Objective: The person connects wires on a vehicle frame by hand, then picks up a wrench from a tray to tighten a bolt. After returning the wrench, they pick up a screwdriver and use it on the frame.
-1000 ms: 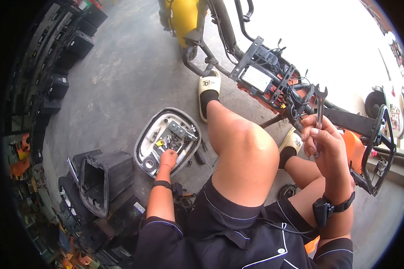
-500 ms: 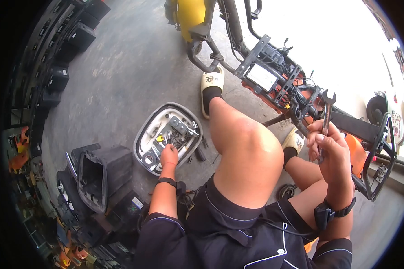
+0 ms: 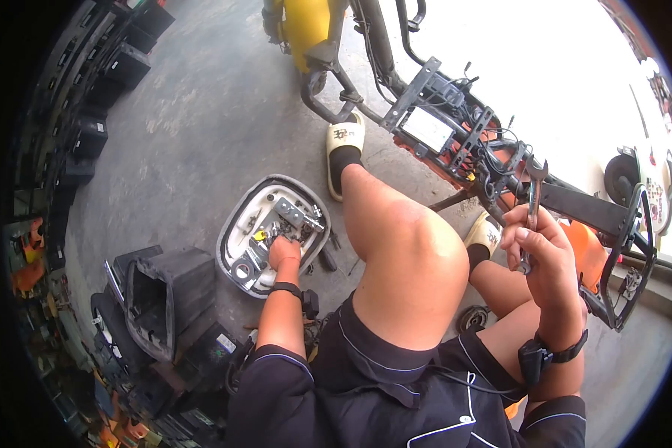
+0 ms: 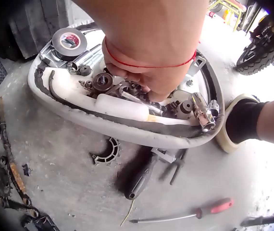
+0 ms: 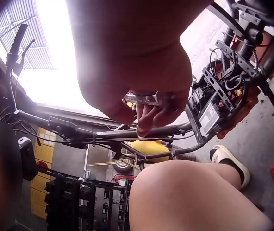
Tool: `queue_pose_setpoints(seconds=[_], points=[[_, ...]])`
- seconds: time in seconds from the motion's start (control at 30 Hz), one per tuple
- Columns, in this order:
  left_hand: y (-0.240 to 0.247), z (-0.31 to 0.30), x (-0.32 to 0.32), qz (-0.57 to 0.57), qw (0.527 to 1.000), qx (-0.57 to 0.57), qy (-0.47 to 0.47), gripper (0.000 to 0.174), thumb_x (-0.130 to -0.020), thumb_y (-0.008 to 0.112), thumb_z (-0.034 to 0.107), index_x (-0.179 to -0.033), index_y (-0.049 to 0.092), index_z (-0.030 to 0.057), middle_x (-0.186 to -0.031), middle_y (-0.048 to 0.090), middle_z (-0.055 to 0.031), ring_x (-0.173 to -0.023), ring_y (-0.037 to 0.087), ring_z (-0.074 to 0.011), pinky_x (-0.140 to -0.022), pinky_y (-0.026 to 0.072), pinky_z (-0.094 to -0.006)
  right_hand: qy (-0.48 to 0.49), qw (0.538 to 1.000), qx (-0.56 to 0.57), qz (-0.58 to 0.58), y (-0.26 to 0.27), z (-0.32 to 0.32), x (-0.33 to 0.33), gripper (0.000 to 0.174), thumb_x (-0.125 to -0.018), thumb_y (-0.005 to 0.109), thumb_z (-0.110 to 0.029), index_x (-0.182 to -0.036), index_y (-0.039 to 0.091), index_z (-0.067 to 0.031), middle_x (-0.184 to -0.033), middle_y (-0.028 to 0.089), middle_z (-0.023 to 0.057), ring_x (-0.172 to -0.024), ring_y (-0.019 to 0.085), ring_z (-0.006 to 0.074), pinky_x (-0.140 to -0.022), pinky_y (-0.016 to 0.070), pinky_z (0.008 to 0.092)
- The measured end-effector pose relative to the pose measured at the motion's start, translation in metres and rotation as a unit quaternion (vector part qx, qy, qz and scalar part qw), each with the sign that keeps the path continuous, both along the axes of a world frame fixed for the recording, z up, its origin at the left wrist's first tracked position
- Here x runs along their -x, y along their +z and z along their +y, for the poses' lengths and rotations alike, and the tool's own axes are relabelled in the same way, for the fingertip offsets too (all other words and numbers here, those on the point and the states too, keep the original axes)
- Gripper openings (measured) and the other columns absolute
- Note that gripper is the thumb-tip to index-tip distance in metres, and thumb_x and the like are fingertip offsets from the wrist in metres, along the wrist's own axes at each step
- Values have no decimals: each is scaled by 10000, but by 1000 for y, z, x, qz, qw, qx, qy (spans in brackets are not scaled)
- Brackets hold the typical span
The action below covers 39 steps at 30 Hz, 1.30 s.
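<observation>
My right hand [image 3: 543, 240] grips a metal wrench [image 3: 535, 175], its open-ended head pointing up above the fingers. In the right wrist view, part of the same wrench [image 5: 144, 99] shows between the curled fingers. My left hand [image 3: 284, 252] reaches down into a shallow white tray with a dark rim [image 4: 74, 118], its fingers among loose metal parts. The fingertips are hidden there, so I cannot tell whether they hold anything. Around that hand lie a roll of tape [image 4: 69, 42], a white cylindrical piece [image 4: 122, 108] and a shiny metal fitting [image 4: 203, 113].
A stripped motorbike frame [image 3: 590, 207] with exposed wiring stands ahead and right. On the floor by the tray are a red-handled screwdriver [image 4: 216, 207], a black-handled tool [image 4: 142, 178] and a curved metal piece [image 4: 107, 153]. A hollow black box [image 3: 190, 287] stands at the left.
My left hand has moved slightly further into the tray among the parts. My right hand still holds the wrench, now a little lower. The head view has shifted slightly.
</observation>
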State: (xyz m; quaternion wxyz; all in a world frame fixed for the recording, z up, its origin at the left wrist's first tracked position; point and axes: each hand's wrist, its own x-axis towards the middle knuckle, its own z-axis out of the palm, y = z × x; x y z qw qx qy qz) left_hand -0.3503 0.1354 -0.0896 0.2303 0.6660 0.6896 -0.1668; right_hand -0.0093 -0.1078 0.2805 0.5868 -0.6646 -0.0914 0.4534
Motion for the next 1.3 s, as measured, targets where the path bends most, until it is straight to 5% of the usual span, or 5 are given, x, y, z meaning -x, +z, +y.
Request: queue_pose_setpoints(seconds=[0.17,0.37,0.7,1.1,1.3], points=[[9,3,-14,52,996,11,70,365,-783,674,293,-1018,760,26,-1080,727,-207,-1038,697,-385,-889,562,-466,4,1000,2,-7,0,-2,-1,254,-936,607,-89,-1159,587,30,-868,661,100,-649,539,101,-632,451,236],[21,2,-14,58,993,28,100,393,-781,689,331,-1021,759,27,-1102,721,-213,-1052,694,-380,-896,559,-461,3,1000,13,-13,2,-5,0,255,-941,607,-98,-1162,586,30,-867,663,96,-649,541,97,-633,451,233],[16,-4,25,62,996,40,48,404,-779,693,340,-997,761,8,-1103,713,-225,-1068,682,-378,-924,544,-445,14,1000,4,-15,7,-10,3,238,-944,601,-82,-1157,591,25,-862,669,83,-652,539,89,-639,446,228],[4,-11,33,10,999,6,33,346,-798,660,308,-1056,741,94,-1108,719,-184,-1067,677,-355,-941,528,-444,23,1000,21,2,11,-10,2,220,-951,610,-91,-1144,606,14,-872,675,62,-669,531,72,-655,442,218],[-9,-2,36,30,999,-18,20,245,-816,662,292,-975,779,147,-1035,738,-152,-999,696,-353,-891,550,-448,26,999,22,3,9,-11,1,231,-954,618,-100,-1154,603,14,-873,674,61,-678,532,71,-662,446,220]])
